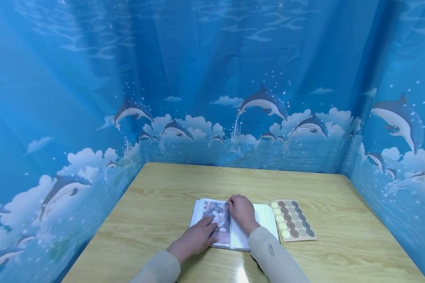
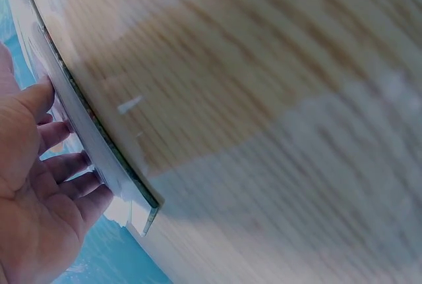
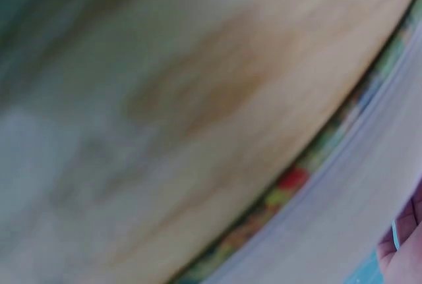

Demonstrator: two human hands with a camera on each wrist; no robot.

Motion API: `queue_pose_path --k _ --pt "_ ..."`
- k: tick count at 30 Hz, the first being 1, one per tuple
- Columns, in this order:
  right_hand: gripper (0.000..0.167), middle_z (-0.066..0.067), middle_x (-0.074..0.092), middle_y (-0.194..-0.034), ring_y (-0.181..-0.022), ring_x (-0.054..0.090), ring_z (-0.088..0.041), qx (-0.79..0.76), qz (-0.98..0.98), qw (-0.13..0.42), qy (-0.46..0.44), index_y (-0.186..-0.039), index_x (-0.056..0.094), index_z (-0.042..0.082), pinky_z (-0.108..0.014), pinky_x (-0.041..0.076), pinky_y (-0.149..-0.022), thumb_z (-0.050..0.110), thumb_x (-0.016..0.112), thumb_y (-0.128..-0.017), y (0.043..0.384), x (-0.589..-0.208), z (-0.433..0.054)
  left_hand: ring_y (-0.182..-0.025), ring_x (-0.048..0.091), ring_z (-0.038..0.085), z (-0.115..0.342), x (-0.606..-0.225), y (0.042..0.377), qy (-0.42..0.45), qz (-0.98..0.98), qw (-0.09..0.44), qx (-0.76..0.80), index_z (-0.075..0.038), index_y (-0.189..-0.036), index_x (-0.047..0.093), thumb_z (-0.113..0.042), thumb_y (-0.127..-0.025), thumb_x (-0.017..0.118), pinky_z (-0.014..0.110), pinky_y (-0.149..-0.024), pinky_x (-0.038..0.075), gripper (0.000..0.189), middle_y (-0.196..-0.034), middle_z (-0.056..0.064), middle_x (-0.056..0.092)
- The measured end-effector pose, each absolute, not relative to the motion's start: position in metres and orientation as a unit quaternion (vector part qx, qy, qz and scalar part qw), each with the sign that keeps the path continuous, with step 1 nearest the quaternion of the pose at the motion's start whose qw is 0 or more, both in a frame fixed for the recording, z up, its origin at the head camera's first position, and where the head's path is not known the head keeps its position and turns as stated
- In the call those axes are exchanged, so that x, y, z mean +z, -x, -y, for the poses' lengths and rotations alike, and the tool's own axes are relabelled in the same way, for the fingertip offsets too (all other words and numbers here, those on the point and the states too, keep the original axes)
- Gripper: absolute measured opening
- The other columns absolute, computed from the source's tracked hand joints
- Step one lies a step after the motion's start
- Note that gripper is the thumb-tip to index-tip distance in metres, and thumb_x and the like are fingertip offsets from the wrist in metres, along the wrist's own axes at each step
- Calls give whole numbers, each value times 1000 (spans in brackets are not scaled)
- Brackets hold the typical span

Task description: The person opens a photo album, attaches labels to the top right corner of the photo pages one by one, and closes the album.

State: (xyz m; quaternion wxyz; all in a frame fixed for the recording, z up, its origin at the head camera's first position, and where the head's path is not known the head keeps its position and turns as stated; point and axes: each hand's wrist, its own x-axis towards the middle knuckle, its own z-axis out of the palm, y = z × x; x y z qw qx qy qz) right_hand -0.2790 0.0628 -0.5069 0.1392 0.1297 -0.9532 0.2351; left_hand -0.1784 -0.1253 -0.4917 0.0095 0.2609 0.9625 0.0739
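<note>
A photo album (image 1: 263, 216) lies spread on the table, its right page white. A photo of a grey and white cat (image 1: 221, 216) is on the left page. My left hand (image 1: 198, 236) rests on the lower left of that photo, fingers extended. In the left wrist view, the left hand (image 2: 39, 178) has its fingertips along the album's page edge (image 2: 109, 136). My right hand (image 1: 241, 212) bends its fingers at the photo's top right corner, pinching there. Only a little of the right hand (image 3: 405, 251) shows in the right wrist view, beyond the album's colourful cover edge (image 3: 293, 178).
To the right of the album, a sheet of round stickers (image 1: 293, 220) in cream and brown shades lies against its edge. The wood-grain table (image 1: 163, 196) is bordered by blue dolphin-print curtains (image 1: 198, 78) at the back and sides.
</note>
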Motion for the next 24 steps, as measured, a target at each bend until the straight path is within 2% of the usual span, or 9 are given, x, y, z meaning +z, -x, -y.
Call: queue_pose_path --k 8,24 --pt "10 -2 66 -78 -72 63 -21 221 954 140 -148 -89 76 11 -40 54 -67 18 69 -91 276 -505 -60 -133 46 39 125 -492 178 -262 -962 6 71 -7 -138 57 -37 -98 61 46 -108 41 50 -146 19 47" --pt "14 -4 66 -83 -79 64 -25 182 960 131 -165 -90 78 12 -43 54 -71 21 67 -93 272 -505 -55 -133 46 39 123 -487 177 -256 -964 14 76 -6 -137 58 -35 -98 61 48 -108 41 49 -146 20 48"
